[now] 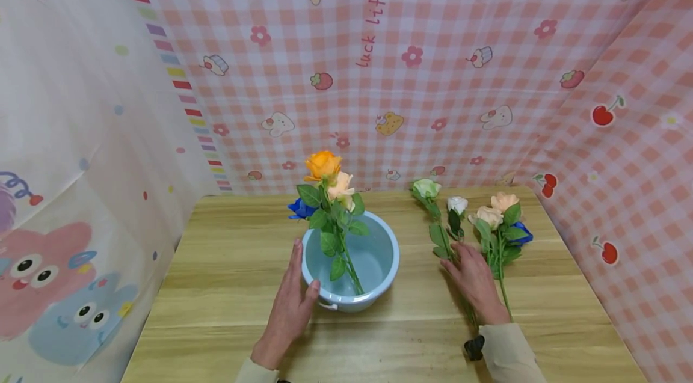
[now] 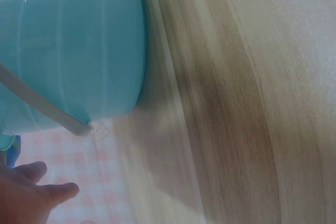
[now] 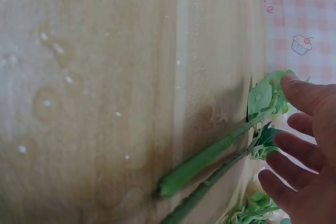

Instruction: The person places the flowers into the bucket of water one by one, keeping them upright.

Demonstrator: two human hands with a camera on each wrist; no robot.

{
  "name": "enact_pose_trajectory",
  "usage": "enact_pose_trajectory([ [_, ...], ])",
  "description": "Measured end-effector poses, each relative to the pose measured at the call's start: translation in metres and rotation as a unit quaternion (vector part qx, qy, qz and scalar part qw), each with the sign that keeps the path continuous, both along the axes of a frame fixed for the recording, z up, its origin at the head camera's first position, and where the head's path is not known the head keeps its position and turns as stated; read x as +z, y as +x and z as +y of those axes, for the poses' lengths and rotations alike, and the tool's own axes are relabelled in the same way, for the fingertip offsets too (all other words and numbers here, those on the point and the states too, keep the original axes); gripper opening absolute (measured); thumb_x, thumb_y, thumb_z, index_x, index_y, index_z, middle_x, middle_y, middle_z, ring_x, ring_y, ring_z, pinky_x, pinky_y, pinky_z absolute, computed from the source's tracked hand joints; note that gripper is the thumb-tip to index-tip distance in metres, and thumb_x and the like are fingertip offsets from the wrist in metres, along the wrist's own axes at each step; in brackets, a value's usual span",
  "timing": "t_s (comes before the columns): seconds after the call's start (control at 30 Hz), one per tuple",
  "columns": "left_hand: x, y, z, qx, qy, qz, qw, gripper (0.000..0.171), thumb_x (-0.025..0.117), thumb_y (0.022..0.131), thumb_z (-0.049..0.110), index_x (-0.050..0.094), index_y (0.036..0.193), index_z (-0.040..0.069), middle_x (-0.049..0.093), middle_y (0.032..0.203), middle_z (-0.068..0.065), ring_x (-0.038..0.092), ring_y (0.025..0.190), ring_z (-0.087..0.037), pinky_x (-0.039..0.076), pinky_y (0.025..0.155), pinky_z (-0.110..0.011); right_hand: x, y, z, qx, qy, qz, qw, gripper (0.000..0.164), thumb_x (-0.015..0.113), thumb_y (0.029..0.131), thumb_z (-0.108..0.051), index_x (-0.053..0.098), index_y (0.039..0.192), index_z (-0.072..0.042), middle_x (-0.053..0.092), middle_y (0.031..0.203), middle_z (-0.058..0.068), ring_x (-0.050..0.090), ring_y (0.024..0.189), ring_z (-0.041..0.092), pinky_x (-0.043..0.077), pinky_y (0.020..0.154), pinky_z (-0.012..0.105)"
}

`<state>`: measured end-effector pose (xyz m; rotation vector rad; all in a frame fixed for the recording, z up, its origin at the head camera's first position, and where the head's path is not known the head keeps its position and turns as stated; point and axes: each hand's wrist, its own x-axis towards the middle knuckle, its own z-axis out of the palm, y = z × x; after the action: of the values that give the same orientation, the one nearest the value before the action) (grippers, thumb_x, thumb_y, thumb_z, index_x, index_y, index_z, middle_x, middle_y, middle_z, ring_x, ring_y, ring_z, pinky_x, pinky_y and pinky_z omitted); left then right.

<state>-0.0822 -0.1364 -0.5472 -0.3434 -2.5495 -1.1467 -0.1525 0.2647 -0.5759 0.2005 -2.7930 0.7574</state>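
A light blue bucket [image 1: 396, 251] stands on the table, with an orange rose [image 1: 323, 165], a peach rose [image 1: 341, 186] and a blue rose [image 1: 300, 208] leaning in it. My left hand [image 1: 289, 305] is at the bucket's left side, fingers extended along its rim. To the right, my right hand [image 1: 477, 282] reaches over the stems of a pale green rose [image 1: 428, 189] and a white rose [image 1: 457, 205]. In the right wrist view its fingers are loosely spread, the thumb close to the leaves above two green stems [image 3: 202, 158].
Right of my right hand lie peach roses [image 1: 487, 217] and another blue rose [image 1: 522, 233]. The bucket's handle [image 2: 47, 106] hangs down its side. Water drops [image 3: 58, 48] dot the wooden table [image 1: 233, 269]. Printed cloth [image 1: 373, 100] hangs behind and at both sides.
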Motion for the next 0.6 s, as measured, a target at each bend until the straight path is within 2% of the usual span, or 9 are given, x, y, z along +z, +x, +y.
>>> enact_pose_trajectory([
  [0.23, 0.0007, 0.001, 0.0, -0.001, 0.001, -0.004, 1.0, 0.079, 0.053, 0.104, 0.025, 0.008, 0.168, 0.012, 0.01, 0.174, -0.007, 0.022, 0.155, -0.035, 0.027, 0.121, -0.058, -0.0017, 0.0023, 0.0004, -0.016, 0.005, -0.023, 1.0, 0.045, 0.076, 0.095, -0.016, 0.062, 0.127, 0.013, 0.064, 0.118, 0.034, 0.062, 0.108, 0.051, 0.051, 0.09, 0.065],
  [0.4, -0.0001, 0.0003, 0.0001, 0.002, -0.002, -0.004, 1.0, 0.082, 0.056, 0.101, 0.018, 0.008, 0.168, 0.012, 0.012, 0.173, -0.011, 0.023, 0.155, -0.036, 0.028, 0.121, -0.059, -0.0011, 0.0022, 0.0011, -0.022, 0.005, -0.046, 0.999, 0.038, 0.075, 0.096, -0.016, 0.066, 0.121, 0.011, 0.066, 0.102, 0.024, 0.064, 0.093, 0.042, 0.053, 0.079, 0.058],
  [0.53, -0.0003, 0.0001, 0.0001, 0.004, -0.003, -0.004, 1.0, 0.083, 0.056, 0.1, 0.017, 0.008, 0.168, 0.011, 0.013, 0.173, -0.012, 0.023, 0.154, -0.037, 0.03, 0.119, -0.061, -0.0008, 0.0005, 0.0014, -0.019, 0.002, -0.062, 0.998, 0.017, 0.074, 0.096, -0.015, 0.067, 0.094, 0.001, 0.058, 0.08, 0.01, 0.054, 0.073, 0.028, 0.045, 0.062, 0.044],
  [0.6, -0.0001, 0.0002, 0.0001, 0.003, -0.003, -0.004, 1.0, 0.083, 0.056, 0.1, 0.017, 0.008, 0.168, 0.011, 0.012, 0.173, -0.01, 0.023, 0.154, -0.037, 0.03, 0.12, -0.061, -0.0009, -0.0003, 0.0017, -0.018, -0.003, -0.067, 0.998, 0.019, 0.074, 0.095, -0.013, 0.062, 0.084, -0.004, 0.053, 0.074, 0.006, 0.049, 0.067, 0.023, 0.039, 0.059, 0.039],
])
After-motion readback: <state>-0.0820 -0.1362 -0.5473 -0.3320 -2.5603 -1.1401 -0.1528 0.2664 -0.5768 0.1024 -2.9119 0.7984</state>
